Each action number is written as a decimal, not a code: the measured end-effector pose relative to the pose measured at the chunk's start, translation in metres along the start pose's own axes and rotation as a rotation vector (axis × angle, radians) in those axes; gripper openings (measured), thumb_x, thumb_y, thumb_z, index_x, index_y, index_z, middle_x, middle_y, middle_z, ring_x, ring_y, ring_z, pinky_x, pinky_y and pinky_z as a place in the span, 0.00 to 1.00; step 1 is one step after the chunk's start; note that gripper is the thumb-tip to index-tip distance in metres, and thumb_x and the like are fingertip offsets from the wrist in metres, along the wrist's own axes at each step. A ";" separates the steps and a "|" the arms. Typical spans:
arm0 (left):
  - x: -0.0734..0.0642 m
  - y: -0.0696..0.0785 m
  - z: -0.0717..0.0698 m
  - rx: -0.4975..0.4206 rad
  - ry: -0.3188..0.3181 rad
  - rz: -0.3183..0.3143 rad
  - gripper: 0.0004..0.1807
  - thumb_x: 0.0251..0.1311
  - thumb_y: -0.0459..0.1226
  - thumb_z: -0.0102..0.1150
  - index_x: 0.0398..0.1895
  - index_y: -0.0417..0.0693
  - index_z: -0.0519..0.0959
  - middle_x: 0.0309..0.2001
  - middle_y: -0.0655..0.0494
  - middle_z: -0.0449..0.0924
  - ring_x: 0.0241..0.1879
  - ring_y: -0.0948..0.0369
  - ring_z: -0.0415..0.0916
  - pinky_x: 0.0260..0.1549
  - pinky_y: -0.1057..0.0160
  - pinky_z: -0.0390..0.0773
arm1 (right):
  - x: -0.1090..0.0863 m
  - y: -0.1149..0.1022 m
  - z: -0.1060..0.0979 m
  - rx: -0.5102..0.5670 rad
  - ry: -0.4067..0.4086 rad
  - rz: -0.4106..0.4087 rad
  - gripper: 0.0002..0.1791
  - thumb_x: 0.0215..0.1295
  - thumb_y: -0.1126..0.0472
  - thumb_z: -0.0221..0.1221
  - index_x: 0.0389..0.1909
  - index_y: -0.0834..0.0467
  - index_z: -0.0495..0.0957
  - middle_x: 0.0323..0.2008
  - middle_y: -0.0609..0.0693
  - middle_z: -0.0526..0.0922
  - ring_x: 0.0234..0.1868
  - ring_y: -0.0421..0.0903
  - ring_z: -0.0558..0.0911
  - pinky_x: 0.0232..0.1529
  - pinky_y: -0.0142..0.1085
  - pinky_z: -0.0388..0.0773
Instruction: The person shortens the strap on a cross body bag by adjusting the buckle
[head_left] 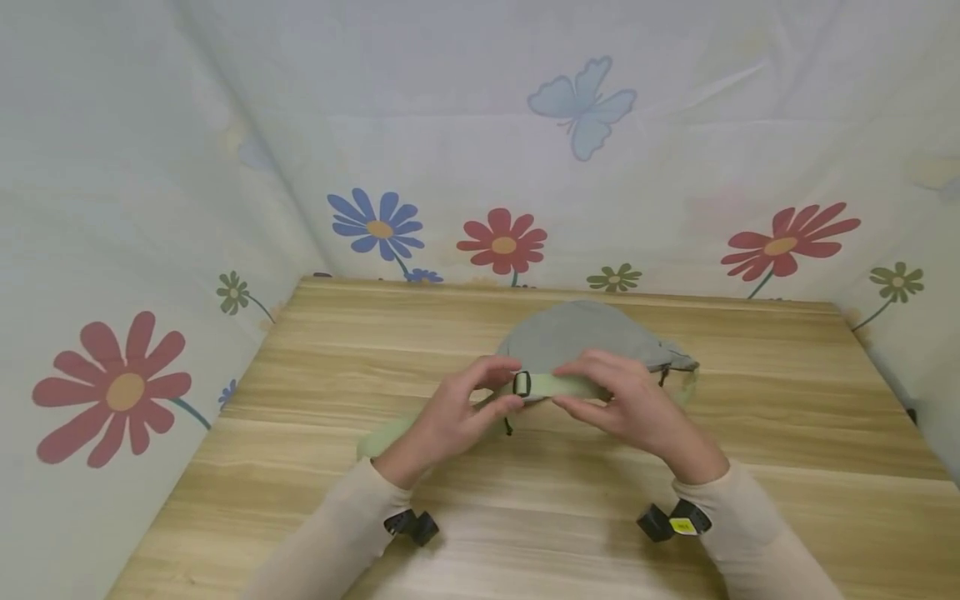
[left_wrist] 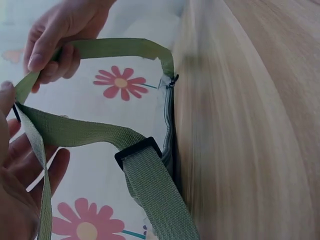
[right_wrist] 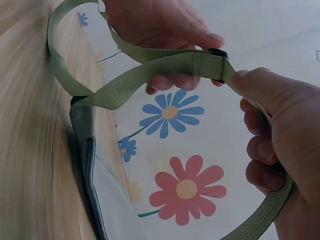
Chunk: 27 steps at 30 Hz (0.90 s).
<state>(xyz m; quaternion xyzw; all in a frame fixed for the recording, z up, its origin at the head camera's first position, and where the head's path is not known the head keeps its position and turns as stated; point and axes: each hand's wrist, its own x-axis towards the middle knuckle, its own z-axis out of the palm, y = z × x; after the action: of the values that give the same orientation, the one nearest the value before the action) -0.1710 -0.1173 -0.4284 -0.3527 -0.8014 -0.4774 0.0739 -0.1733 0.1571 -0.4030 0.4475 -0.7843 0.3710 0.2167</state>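
Observation:
A grey waist bag [head_left: 581,329] lies on the wooden table, its light green webbing strap [head_left: 557,386] raised in front of it. My left hand [head_left: 457,408] pinches the strap at a black slider buckle [right_wrist: 218,52], thumb on one side and fingers on the other. Just to the right, my right hand [head_left: 633,408] grips the strap between thumb and curled fingers. In the left wrist view, a second black buckle [left_wrist: 137,149] joins the strap near the bag's end. Part of the strap droops below the left hand, and my hands hide some of the bag's front.
The wood-grain table [head_left: 315,350] reaches back to a pale cloth backdrop [head_left: 420,108] printed with flowers and a butterfly. A zipper [right_wrist: 89,175] runs along the bag's edge. Black wrist cameras [head_left: 423,528] sit on both beige sleeves [head_left: 337,525].

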 end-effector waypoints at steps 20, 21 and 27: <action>0.007 0.000 0.001 -0.102 0.020 0.104 0.17 0.63 0.29 0.75 0.54 0.44 0.85 0.49 0.51 0.89 0.49 0.59 0.84 0.54 0.58 0.86 | 0.009 -0.004 0.016 0.049 0.031 -0.038 0.18 0.80 0.47 0.61 0.49 0.58 0.87 0.37 0.48 0.87 0.30 0.39 0.77 0.29 0.24 0.75; 0.007 0.000 0.001 -0.098 0.023 0.102 0.17 0.64 0.29 0.75 0.54 0.45 0.85 0.49 0.51 0.89 0.49 0.59 0.84 0.54 0.58 0.86 | 0.009 -0.004 0.017 0.040 0.022 -0.032 0.17 0.79 0.47 0.62 0.50 0.58 0.87 0.38 0.48 0.88 0.31 0.39 0.78 0.30 0.24 0.75; 0.001 0.000 -0.007 -0.109 0.081 0.027 0.17 0.63 0.29 0.76 0.54 0.46 0.87 0.50 0.52 0.90 0.47 0.61 0.84 0.53 0.58 0.86 | -0.001 0.001 0.008 -0.039 0.014 0.031 0.19 0.63 0.63 0.77 0.54 0.58 0.87 0.43 0.49 0.90 0.36 0.40 0.84 0.36 0.28 0.80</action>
<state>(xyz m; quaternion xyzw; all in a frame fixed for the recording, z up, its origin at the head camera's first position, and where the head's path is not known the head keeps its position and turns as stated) -0.1730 -0.1227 -0.4241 -0.3472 -0.7658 -0.5331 0.0935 -0.1737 0.1516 -0.4086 0.4285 -0.7966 0.3620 0.2253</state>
